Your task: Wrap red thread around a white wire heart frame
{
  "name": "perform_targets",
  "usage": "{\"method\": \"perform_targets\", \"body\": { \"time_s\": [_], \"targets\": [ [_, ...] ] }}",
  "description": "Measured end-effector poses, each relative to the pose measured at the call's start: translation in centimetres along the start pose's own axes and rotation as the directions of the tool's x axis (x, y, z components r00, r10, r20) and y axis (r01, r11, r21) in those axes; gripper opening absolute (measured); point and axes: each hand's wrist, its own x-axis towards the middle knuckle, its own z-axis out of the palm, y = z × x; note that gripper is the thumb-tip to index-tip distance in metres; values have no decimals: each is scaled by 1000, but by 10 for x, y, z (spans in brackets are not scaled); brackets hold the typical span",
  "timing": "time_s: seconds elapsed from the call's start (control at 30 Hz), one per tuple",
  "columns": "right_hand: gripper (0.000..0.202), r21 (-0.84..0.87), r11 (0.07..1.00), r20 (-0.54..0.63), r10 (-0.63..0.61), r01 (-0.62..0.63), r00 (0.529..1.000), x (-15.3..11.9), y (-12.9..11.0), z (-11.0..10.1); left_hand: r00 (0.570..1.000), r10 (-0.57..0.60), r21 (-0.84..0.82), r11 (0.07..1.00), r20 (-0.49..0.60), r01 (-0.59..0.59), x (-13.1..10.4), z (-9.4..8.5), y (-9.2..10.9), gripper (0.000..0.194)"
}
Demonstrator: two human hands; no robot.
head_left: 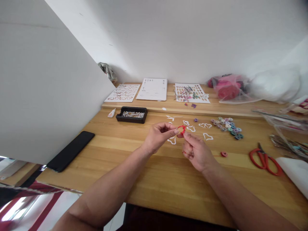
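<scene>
Between both hands, above the middle of the table, is a small curved outline piece (pixel 184 128) wrapped in red thread. My left hand (pixel 159 136) pinches its left side between thumb and fingers. On its right, my right hand (pixel 196 148) is closed, thumb and index finger at the piece's lower edge, the other fingers curled with red thread at them. A red thread spool (pixel 224 154) lies to the right of that hand, a strand leading toward it. White cut-out outline shapes (pixel 208 136) lie around and beyond the hands, some partly hidden by them.
Red-handled scissors (pixel 264 160) lie at the right, near several coloured thread spools (pixel 227 123). A black tray (pixel 132 115) of beads and a small glue bottle (pixel 112 113) stand at the back left. Printed sheets (pixel 152 89) rest on the raised ledge. A black flat object (pixel 71 150) lies left.
</scene>
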Motion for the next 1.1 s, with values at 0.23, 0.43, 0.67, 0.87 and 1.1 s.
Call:
{"method": "perform_targets", "body": {
  "time_s": [0.23, 0.43, 0.67, 0.87, 1.1],
  "targets": [
    [30, 0, 1000, -5, 20, -20, 1000, 4, 3, -3, 996, -85, -39, 996, -22, 84, -2, 3, 1, 30],
    [32, -5, 1000, -25, 23, -24, 999, 4, 3, -2, 995, -95, -75, 993, -17, 93, -2, 3, 0, 27],
    [35, -49, 999, -26, -19, 18, 999, 0, 0, 3, 995, -83, -65, 995, -61, 79, -1, 3, 0, 28],
    [34, -161, 983, -52, -102, 93, 993, -1, 4, 3, 996, -62, -7, 998, -70, 62, 0, 3, 2, 33],
    [33, -339, 910, 19, -246, 238, 969, -3, 7, 3, 996, -33, 116, 992, -86, 42, 0, 0, 1, 34]
  ]
}}
